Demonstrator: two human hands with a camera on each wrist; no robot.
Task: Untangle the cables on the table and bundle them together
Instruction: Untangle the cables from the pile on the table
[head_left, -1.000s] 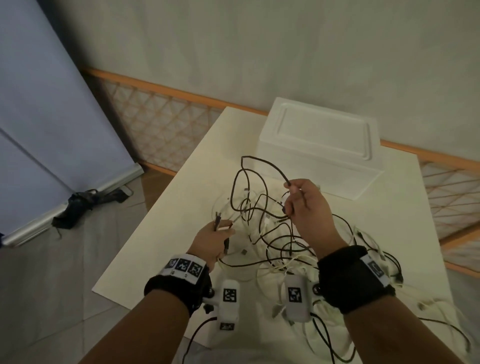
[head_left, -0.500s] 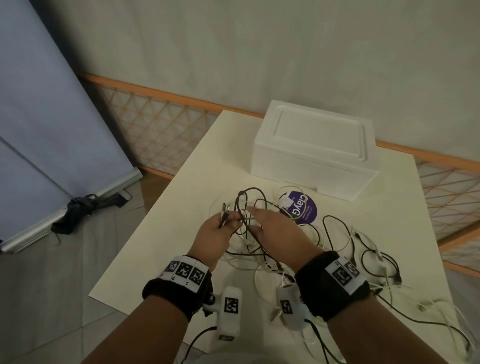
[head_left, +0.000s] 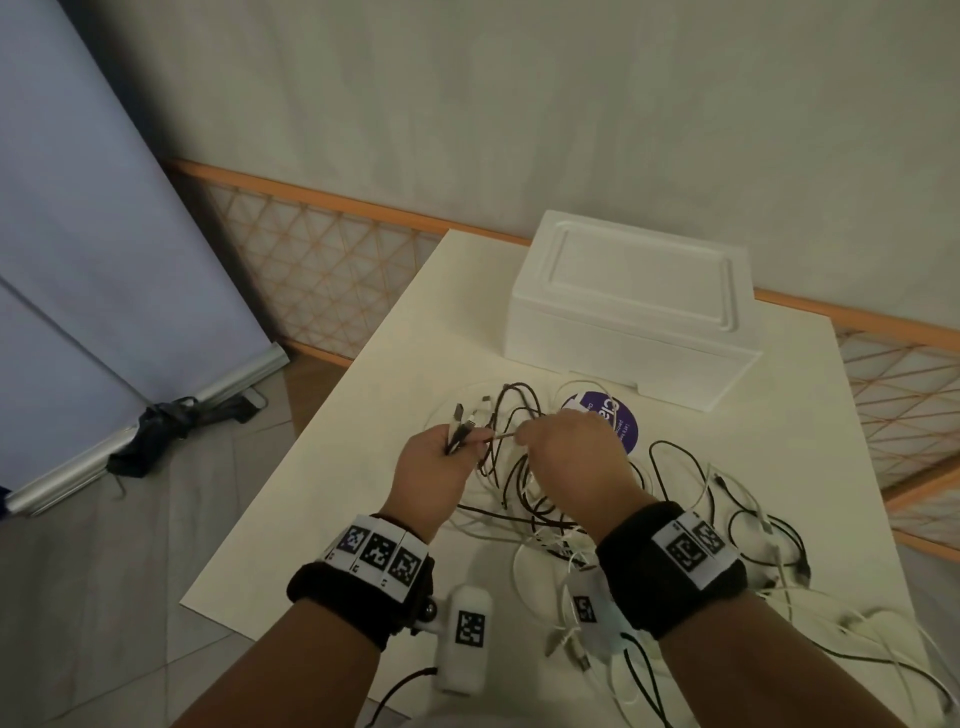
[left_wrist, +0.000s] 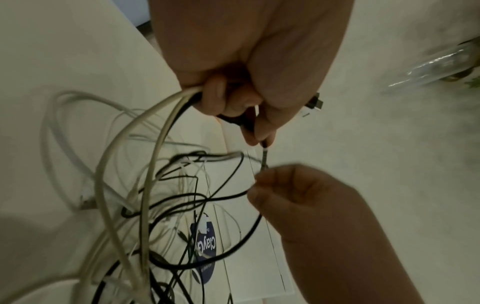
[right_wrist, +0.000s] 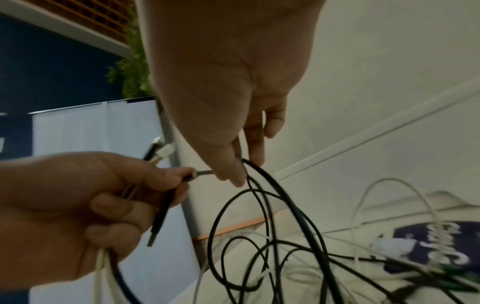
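Note:
A tangle of black and white cables (head_left: 540, 499) lies on the cream table (head_left: 363, 415). My left hand (head_left: 436, 467) grips a small bunch of cable ends (head_left: 460, 431), black and white, whose plugs stick out past the fingers (right_wrist: 155, 148). My right hand (head_left: 566, 457) pinches the metal tip of a thin black cable (right_wrist: 205, 172) between thumb and forefinger, close to the left hand's fingertips (left_wrist: 262, 131). Black loops (right_wrist: 262, 226) hang from that pinch down to the pile. White cables (left_wrist: 145, 164) trail from the left fist.
A white foam box (head_left: 634, 306) stands at the table's far side. A round purple sticker (head_left: 608, 421) lies under the cables. More white and black cables (head_left: 779, 561) spread toward the right edge. An orange lattice rail (head_left: 322, 260) and a grey roll-up screen (head_left: 93, 260) stand to the left.
My right hand has come down from its raised position and moved left to meet the left hand. The high black loop dropped onto the pile, and the purple sticker came into view.

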